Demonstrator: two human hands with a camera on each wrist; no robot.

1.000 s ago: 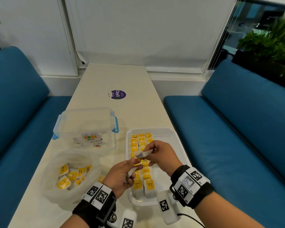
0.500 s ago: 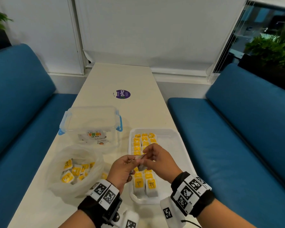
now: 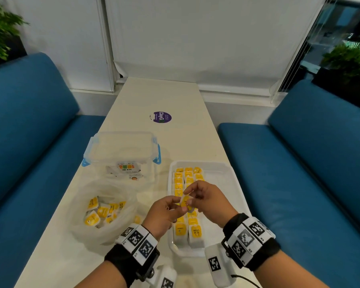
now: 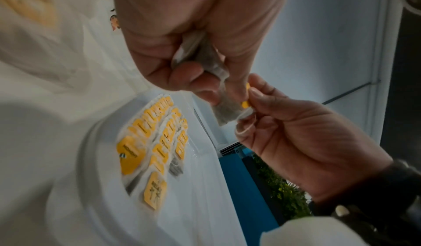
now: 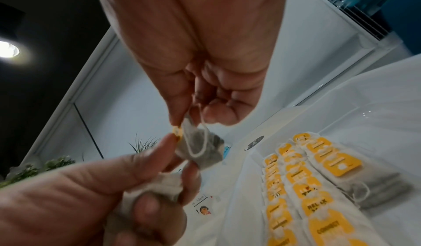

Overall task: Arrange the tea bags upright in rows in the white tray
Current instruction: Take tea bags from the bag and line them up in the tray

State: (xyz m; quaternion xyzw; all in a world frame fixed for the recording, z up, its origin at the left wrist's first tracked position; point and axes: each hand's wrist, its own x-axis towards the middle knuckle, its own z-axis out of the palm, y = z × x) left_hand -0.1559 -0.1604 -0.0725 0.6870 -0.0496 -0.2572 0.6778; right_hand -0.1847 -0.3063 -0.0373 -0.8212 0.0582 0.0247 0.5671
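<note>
Over the white tray [image 3: 227,170], my two hands meet on one tea bag [image 3: 185,203] with a yellow tag. My right hand [image 3: 192,199] pinches its top by the tag [image 5: 177,131], and a string loop hangs from the bag [image 5: 200,152]. My left hand [image 3: 178,207] steadies that bag [image 4: 229,110] with thumb and fingertips. It also clutches a spare tea bag [image 4: 198,55] in its curled fingers [image 5: 159,206]. Three rows of tea bags [image 3: 187,177] stand on the tray's left side, continuing near its front edge [image 3: 192,231].
A crumpled clear plastic bag [image 3: 104,213] with several loose tea bags lies left of the tray. Behind it stands a closed clear box with blue clips [image 3: 121,151]. The tray's right half [image 3: 220,183] is bare. Blue benches flank the narrow table [image 3: 164,96].
The hands have drawn together. The bag my right hand held apart a second ago is now pinched by both hands, tag up, over the tray's middle. The head view has tilted slightly.
</note>
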